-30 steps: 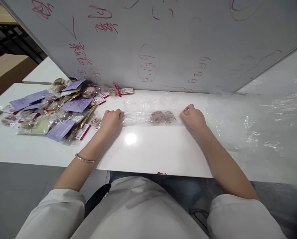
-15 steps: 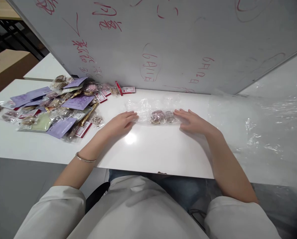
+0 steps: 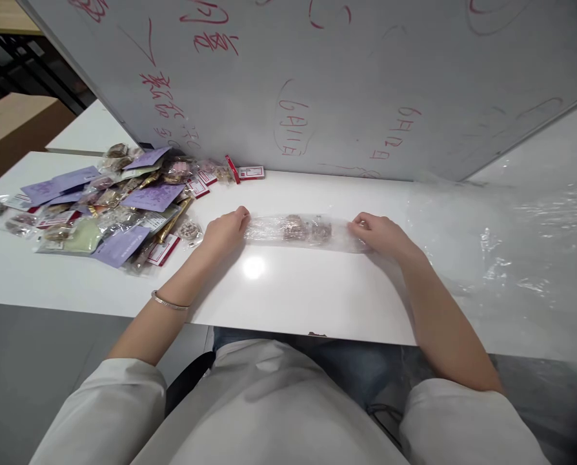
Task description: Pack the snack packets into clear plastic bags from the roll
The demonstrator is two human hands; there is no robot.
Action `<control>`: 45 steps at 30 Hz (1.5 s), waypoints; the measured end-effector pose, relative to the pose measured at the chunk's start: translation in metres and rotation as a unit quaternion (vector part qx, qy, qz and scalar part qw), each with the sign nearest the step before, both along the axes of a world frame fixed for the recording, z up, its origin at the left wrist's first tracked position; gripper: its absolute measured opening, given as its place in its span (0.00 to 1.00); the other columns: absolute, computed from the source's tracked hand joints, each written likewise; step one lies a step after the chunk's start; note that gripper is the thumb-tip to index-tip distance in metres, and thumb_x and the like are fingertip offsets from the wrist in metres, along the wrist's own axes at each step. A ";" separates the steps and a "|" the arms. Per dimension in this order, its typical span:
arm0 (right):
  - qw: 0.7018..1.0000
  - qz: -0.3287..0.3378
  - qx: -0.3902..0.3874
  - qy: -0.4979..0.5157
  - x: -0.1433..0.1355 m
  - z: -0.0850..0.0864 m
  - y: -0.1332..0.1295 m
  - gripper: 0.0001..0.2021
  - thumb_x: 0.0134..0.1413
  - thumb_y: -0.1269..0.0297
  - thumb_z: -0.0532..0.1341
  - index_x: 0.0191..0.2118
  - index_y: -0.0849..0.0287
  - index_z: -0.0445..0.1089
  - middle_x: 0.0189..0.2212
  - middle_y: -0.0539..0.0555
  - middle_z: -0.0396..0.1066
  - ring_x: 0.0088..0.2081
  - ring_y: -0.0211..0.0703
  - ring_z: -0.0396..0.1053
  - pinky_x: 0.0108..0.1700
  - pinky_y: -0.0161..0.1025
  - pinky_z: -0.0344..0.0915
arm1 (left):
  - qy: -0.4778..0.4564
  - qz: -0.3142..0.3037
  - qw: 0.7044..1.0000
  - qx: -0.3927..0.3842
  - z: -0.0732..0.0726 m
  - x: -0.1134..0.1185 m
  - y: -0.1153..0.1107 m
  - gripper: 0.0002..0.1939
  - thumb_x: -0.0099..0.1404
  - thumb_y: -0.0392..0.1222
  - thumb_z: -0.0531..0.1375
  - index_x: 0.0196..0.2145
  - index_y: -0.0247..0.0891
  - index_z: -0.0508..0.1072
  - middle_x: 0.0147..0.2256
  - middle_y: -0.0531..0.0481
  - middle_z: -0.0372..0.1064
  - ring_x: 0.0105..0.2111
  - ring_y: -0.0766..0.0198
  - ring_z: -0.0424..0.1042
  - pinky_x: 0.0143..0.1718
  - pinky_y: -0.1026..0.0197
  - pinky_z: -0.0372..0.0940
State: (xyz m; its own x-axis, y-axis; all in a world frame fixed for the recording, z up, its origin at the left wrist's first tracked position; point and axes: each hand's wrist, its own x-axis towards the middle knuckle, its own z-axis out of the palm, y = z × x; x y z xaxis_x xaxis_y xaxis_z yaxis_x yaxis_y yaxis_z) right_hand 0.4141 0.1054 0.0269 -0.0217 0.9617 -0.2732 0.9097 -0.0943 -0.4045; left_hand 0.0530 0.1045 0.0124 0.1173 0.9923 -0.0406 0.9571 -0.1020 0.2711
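A strip of clear plastic wrap lies folded over two small brownish packets on the white table. At its left end my left hand pinches the plastic between thumb and fingers. My right hand grips the opposite end, fingers curled. Between my hands the wrap stretches as a long, narrow band. The packets show blurred through the film, so what is in them I cannot tell.
To the left lies a heap of small clear bags, purple pouches and red-edged cards. A large clear plastic sheet covers the table's right side. Behind stands a whiteboard with red writing. A cardboard box is far left.
Both hands went from lying flat with fingers outstretched to gripping the wrap's two ends. They moved slightly apart, and the wrap now forms a straighter, longer band around the packets.
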 end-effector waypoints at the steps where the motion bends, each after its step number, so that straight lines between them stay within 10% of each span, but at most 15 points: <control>1: 1.000 -0.021 0.016 -0.018 0.001 -0.001 0.001 0.16 0.58 0.46 0.55 0.38 0.53 0.69 0.30 0.52 0.71 0.29 0.45 0.67 0.32 0.42 0.60 | 0.006 0.006 1.000 0.026 0.000 0.001 -0.001 0.16 0.73 0.44 0.49 0.52 0.38 0.68 0.43 0.38 0.73 0.41 0.47 0.73 0.41 0.49 0.66; 5: 0.974 -0.093 0.202 -0.049 0.003 -0.003 0.004 0.25 0.54 0.49 0.59 0.53 0.59 0.65 0.48 0.63 0.71 0.46 0.58 0.70 0.48 0.54 0.65 | -0.027 -0.002 0.973 0.228 0.003 0.003 -0.005 0.22 0.67 0.36 0.55 0.58 0.34 0.64 0.54 0.29 0.64 0.54 0.42 0.66 0.53 0.40 0.62; 9: 0.929 0.014 0.364 -0.056 -0.015 0.001 -0.008 0.29 0.60 0.57 0.54 0.65 0.62 0.55 0.61 0.68 0.62 0.64 0.61 0.58 0.64 0.62 0.51 | -0.082 -0.238 0.940 0.229 0.002 0.017 -0.020 0.23 0.69 0.41 0.55 0.60 0.40 0.62 0.58 0.36 0.64 0.59 0.48 0.64 0.58 0.42 0.61; 14: 0.936 0.256 0.239 -0.036 -0.051 -0.012 -0.027 0.38 0.62 0.51 0.53 0.72 0.58 0.41 0.72 0.63 0.44 0.72 0.62 0.38 0.70 0.64 0.39 | -0.015 -0.239 0.967 0.087 -0.014 0.039 -0.031 0.27 0.70 0.37 0.49 0.66 0.33 0.56 0.66 0.35 0.57 0.67 0.49 0.54 0.66 0.45 0.55; 24: 0.962 0.221 0.152 -0.047 -0.069 -0.037 -0.025 0.36 0.62 0.36 0.50 0.72 0.39 0.45 0.74 0.54 0.36 0.71 0.77 0.33 0.66 0.75 0.38 | -0.038 -0.105 0.984 0.137 -0.003 0.011 -0.008 0.24 0.65 0.27 0.46 0.55 0.33 0.70 0.59 0.33 0.65 0.63 0.46 0.61 0.61 0.40 0.60; 31: 0.966 0.212 0.137 -0.059 -0.074 -0.032 -0.028 0.36 0.62 0.37 0.50 0.72 0.40 0.46 0.74 0.55 0.34 0.71 0.79 0.32 0.66 0.74 0.38 | 0.012 -0.001 0.989 0.147 0.023 0.043 -0.010 0.25 0.72 0.32 0.42 0.59 0.40 0.68 0.39 0.38 0.70 0.44 0.47 0.72 0.49 0.40 0.62; 40: 0.962 0.217 0.157 -0.054 -0.076 -0.034 -0.029 0.35 0.62 0.39 0.52 0.69 0.51 0.55 0.71 0.63 0.47 0.71 0.76 0.37 0.66 0.73 0.39 | 0.005 -0.368 0.911 0.187 0.003 0.099 0.001 0.23 0.68 0.27 0.48 0.59 0.28 0.67 0.63 0.32 0.61 0.68 0.50 0.52 0.68 0.46 0.51; 45: 0.960 0.251 0.128 -0.003 -0.059 -0.024 -0.024 0.30 0.62 0.52 0.55 0.67 0.54 0.58 0.69 0.61 0.52 0.71 0.69 0.41 0.68 0.70 0.41 | -0.081 -0.375 0.917 0.111 -0.007 0.098 0.000 0.34 0.64 0.28 0.51 0.67 0.32 0.53 0.63 0.34 0.62 0.65 0.53 0.60 0.67 0.44 0.53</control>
